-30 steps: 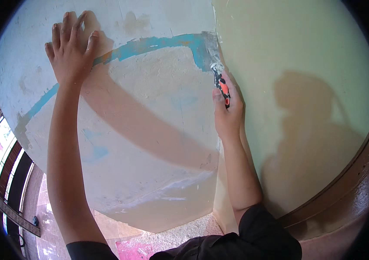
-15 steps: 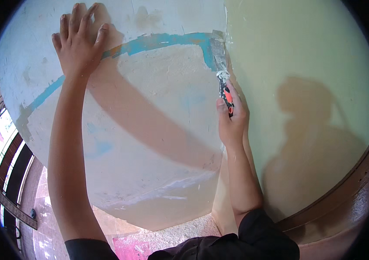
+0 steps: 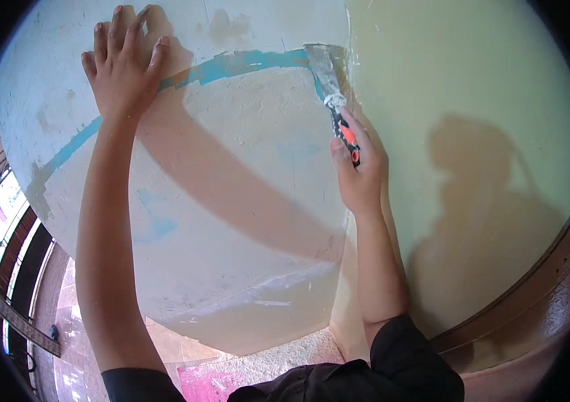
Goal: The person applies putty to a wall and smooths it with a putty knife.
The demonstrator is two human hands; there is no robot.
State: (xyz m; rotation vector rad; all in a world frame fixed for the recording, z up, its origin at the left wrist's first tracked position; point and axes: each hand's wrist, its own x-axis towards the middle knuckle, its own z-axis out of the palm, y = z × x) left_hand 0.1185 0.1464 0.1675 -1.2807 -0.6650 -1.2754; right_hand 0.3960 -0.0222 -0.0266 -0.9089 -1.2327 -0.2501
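Observation:
My left hand [image 3: 122, 70] rests open, fingers spread, against the pale wall [image 3: 218, 147] above and left of a curved turquoise band [image 3: 231, 63] with some orange-brown patches. In my right hand [image 3: 362, 177] is a putty knife with a black and red handle [image 3: 345, 137] spattered white. Its metal blade [image 3: 325, 67] lies on the wall at the band's right end, beside the inside corner, partly hiding the turquoise there. White paste clots where blade meets handle.
A pale green wall [image 3: 472, 60] meets the white one at the right, carrying my shadow, with a brown curved strip [image 3: 499, 301] along its edge. Below are floor tiles [image 3: 70, 321] and a white-speckled pink sheet [image 3: 198, 382]. At far left is a railing [image 3: 20, 321] beside a bright opening.
Since half a second ago the knife's blade has swung up and left over the turquoise corner, with my right hand slightly higher. My left hand stays on the wall.

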